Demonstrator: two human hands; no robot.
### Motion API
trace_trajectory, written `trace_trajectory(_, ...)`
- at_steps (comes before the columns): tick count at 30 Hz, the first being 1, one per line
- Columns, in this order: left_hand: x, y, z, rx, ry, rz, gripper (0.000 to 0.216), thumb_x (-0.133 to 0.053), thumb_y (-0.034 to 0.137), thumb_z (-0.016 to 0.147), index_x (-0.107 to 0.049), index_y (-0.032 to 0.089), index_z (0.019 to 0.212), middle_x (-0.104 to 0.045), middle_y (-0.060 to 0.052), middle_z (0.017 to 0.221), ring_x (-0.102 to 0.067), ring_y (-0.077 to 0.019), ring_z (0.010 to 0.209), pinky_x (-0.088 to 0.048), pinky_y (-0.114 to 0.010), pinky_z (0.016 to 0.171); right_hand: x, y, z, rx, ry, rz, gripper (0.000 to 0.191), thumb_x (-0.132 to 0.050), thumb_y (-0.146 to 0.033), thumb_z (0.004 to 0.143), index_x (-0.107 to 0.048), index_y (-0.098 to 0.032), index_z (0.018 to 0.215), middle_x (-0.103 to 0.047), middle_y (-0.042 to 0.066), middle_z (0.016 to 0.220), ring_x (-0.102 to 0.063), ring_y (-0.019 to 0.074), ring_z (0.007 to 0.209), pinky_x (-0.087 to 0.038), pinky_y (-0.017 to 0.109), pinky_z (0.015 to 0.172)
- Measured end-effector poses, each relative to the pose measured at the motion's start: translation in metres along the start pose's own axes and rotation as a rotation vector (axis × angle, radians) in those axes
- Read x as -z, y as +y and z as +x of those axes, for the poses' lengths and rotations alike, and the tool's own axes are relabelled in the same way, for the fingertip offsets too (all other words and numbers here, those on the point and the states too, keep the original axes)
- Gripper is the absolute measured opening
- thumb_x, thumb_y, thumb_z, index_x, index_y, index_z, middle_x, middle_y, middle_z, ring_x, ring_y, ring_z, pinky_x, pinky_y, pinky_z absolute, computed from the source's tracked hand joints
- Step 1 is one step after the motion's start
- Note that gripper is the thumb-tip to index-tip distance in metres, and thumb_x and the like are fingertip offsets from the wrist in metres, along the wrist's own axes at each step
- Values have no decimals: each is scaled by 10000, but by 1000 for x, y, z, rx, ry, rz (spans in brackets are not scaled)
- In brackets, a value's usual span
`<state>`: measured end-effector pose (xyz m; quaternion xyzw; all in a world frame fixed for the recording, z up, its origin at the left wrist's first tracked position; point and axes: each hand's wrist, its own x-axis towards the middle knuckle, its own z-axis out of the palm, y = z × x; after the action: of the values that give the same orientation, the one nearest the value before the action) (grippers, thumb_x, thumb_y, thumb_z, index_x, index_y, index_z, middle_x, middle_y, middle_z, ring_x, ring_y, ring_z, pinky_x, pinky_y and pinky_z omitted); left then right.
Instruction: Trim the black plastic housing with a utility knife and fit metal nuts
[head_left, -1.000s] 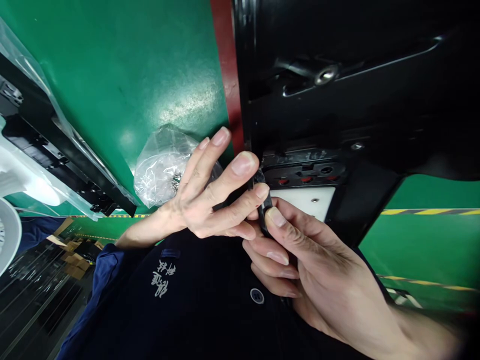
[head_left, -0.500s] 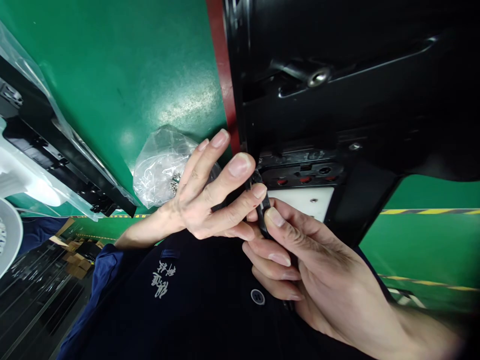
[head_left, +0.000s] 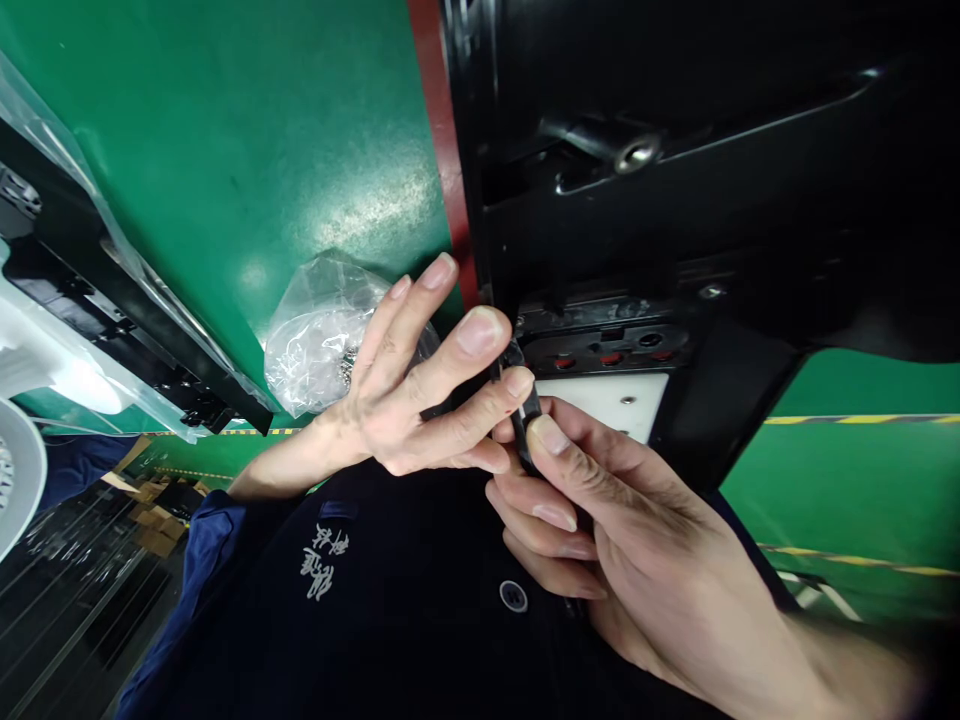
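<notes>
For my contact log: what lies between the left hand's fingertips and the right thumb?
A slim black piece, shown in the head view. The right hand pinches it; whether the left hand also grips it, I cannot tell.

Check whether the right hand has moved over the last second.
No, not visibly: measured against the fixed white plate, the right hand keeps about the same place, its fingers around the small black part.

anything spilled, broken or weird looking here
Nothing clearly stands out. The crumpled clear bag shows no spill. The right hand pinches a black part, with the left hand against it; fingers hide too much to rule out damage.
</notes>
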<state>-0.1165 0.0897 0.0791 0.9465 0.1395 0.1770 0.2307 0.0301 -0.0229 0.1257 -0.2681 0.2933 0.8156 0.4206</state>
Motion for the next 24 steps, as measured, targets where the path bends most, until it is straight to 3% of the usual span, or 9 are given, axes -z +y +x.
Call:
trace_trajectory(2, -5, 0, 2, -76, 118, 66, 388, -397, 471, 940, -626, 171, 1030, -556, -102, 1104, -237, -325, 1430, -296, -442, 1174, 0, 1, -1, 7, 9, -33, 332, -569, -459, 922, -415, -166, 883, -290, -44, 630, -219, -2, 448, -209, 57, 376)
trace_trajectory(4, -10, -1, 3, -41, 164, 68, 399, -353, 476, 952, -627, 191, 998, -567, -80, 1067, -286, -319, 1413, -333, -447, 1150, -2, 1, -2, 13, 57, -74, 365, -574, -494, 912, -407, -170, 893, -282, -44, 629, -219, 3, 448, -199, 66, 374)
trace_trajectory(8, -16, -3, 3, -43, 191, 68, 383, -339, 468, 957, -635, 228, 1002, -593, -30, 1092, -313, -292, 1405, -318, -457, 1166, -6, 1, -2, 11, 144, -119, 350, -559, -465, 926, -371, -171, 902, -258, -44, 632, -206, 2, 455, -171, 70, 388)
trace_trajectory(14, -15, -1, 2, -83, 201, 57, 402, -361, 431, 952, -647, 153, 1001, -557, -91, 1105, -295, -371, 1393, -300, -499, 1168, 3, 1, -2, 83, 102, -292, 372, -514, -497, 946, -373, -161, 869, -257, -35, 634, -216, 12, 467, -191, 95, 395)
trace_trajectory(17, -16, -1, 0, -89, 173, 68, 373, -370, 438, 951, -602, 175, 1078, -460, -137, 1376, -298, -365, 1397, -318, -519, 1155, 7, -3, -8, 133, 101, -530, 363, -424, -480, 991, -376, -150, 846, -263, -24, 620, -265, 25, 478, -238, 122, 407)
trace_trajectory(20, -15, -1, -2, -37, 262, -7, 246, -457, 360, 927, -601, 201, 1048, -313, -116, 1529, -344, -293, 1393, -348, -482, 1158, 14, -10, -18, 370, 127, -980, 214, -401, -343, 1016, -472, -177, 902, -374, -10, 619, -349, 38, 506, -329, 144, 471)
trace_trajectory(22, -11, 3, -3, -29, 350, -9, 128, -523, 238, 883, -618, 188, 952, -417, -92, 1474, -420, -243, 1352, -384, -434, 1154, 22, -17, -26, 603, 209, -1285, 114, -422, -235, 1003, -531, -216, 977, -463, -8, 662, -420, 37, 529, -370, 152, 515)
trace_trajectory(24, -6, 14, -4, -42, 387, 38, 66, -584, 142, 822, -612, 181, 868, -585, -74, 1304, -545, -202, 1235, -435, -391, 1127, 30, -24, -35, 783, 311, -1500, 142, -432, -222, 998, -574, -217, 993, -545, 13, 762, -537, 55, 646, -439, 173, 613)
